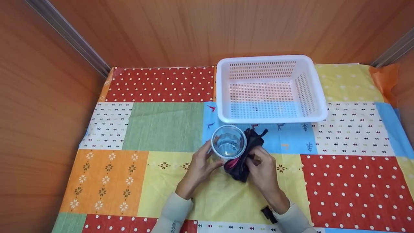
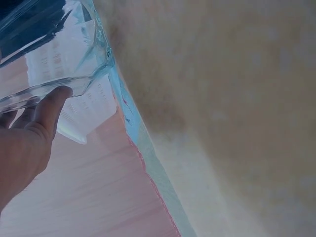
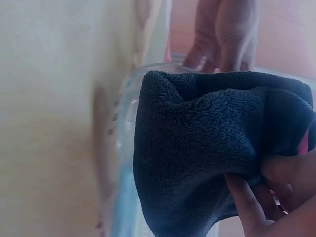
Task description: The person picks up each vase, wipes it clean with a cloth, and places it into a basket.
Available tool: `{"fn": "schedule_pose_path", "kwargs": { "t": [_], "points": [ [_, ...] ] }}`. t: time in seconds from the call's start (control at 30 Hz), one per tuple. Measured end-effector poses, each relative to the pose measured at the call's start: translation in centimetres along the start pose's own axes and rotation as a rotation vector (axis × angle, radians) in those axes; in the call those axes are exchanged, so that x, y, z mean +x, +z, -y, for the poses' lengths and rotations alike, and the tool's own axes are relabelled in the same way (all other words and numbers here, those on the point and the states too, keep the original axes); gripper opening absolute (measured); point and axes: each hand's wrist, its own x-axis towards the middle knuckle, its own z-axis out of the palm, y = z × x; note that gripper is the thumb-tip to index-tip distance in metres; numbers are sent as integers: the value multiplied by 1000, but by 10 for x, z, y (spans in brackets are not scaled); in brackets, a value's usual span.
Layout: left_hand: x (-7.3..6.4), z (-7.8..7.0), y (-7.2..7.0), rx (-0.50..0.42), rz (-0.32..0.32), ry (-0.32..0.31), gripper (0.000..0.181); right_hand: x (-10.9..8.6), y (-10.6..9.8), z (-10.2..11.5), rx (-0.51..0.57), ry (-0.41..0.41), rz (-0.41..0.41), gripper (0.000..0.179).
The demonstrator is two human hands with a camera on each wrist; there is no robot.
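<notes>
Nearest, my right hand (image 1: 263,166) pinches a bunched dark cloth (image 1: 241,170) against the right side of a clear container (image 1: 228,142). My left hand (image 1: 201,164) grips the container's left side, thumb and fingers curled about it. The smooth wall could, I judge, slip or twist from this one-sided hold should the cloth push hard. Beyond stands a white basket (image 1: 321,111), near enough that a careless forward swing could knock the container against it.

Overhead and close wrist views share the cup (image 1: 228,142).
</notes>
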Motion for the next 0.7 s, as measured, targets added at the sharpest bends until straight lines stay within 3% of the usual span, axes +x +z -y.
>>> {"fn": "schedule_pose_path", "kwargs": {
  "t": [0.37,0.7],
  "points": [
    [0,-1,1,13,4,-15,85,-6,-1,-17,-48,142,80,18],
    [1,1,1,54,-4,29,82,5,-6,11,40,43,33,24]
  ]
}}
